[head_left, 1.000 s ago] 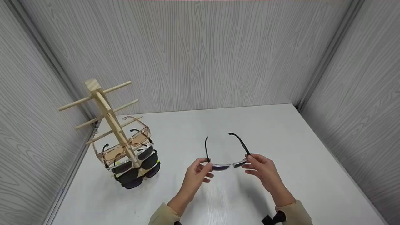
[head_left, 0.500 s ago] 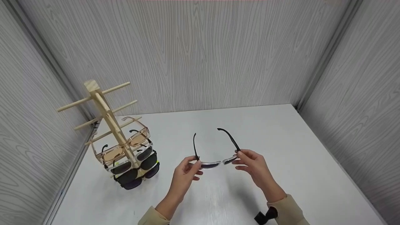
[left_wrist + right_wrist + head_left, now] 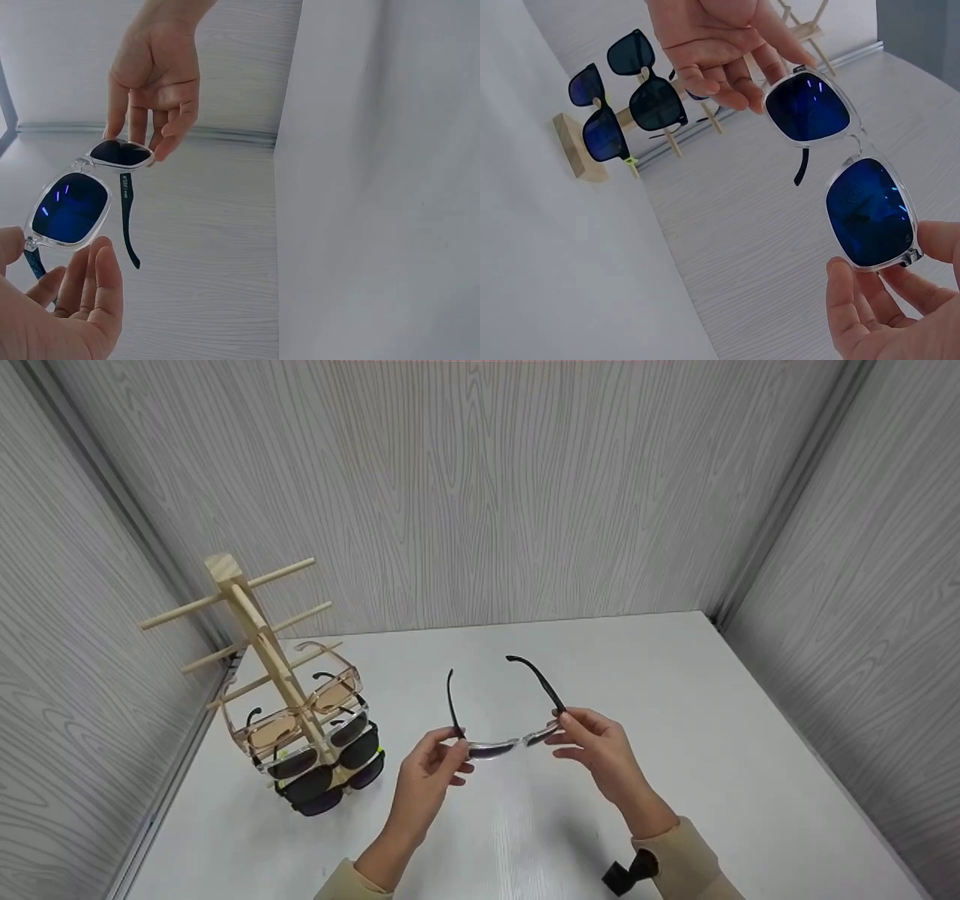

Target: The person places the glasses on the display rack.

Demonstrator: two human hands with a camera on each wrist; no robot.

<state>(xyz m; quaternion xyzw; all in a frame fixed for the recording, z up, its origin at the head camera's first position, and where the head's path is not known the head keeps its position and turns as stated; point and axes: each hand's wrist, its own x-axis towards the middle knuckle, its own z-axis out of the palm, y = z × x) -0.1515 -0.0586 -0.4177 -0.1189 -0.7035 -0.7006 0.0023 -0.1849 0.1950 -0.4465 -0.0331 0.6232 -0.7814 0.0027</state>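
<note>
Both hands hold one pair of sunglasses (image 3: 491, 751) above the white table, with a clear frame, dark blue mirrored lenses (image 3: 870, 214) and black temples spread open, pointing away from the person. The left hand (image 3: 426, 780) pinches the left hinge corner between thumb and fingers. At the other corner, the right hand (image 3: 600, 750) pinches the frame near the black temple (image 3: 536, 679). In the left wrist view, the left hand (image 3: 64, 315) is close below a lens and the right hand (image 3: 157, 82) grips the far end.
A wooden eyewear stand (image 3: 259, 637) rises at the left of the table (image 3: 675, 720). Its lower pegs bear several sunglasses, the peach pair (image 3: 300, 716) uppermost; the top pegs are bare. Grey wood-grain panels (image 3: 480, 495) enclose the back and sides.
Both hands have carried the sunglasses to the left and slightly away from the person, toward the stand. The grip at both corners looks the same, and the stand has stayed in place.
</note>
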